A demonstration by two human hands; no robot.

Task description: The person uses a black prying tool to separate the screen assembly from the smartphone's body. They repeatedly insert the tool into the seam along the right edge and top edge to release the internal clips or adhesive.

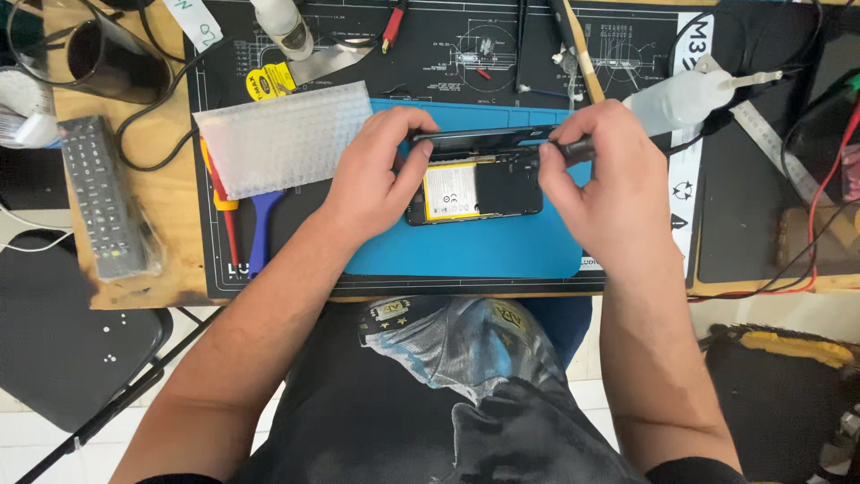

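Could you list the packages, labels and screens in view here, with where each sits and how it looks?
Bubble-wrap pouch: left of the blue mat, flat, translucent silver rectangle.
Battery label: inside the opened phone held by the left hand and right hand, yellow and white rectangle.
Yellow sticker: top, beside a metal blade, rounded.
White strip: mat's right edge, black markings.

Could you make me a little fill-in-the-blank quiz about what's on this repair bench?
1. The opened phone lies on a mat coloured ____.
2. The battery inside it is coloured ____.
3. The bubble wrap sheet lies beside the person's ____ hand.
4. The remote control rests on the bench's ____ side.

Missing words: blue; yellow; left; left
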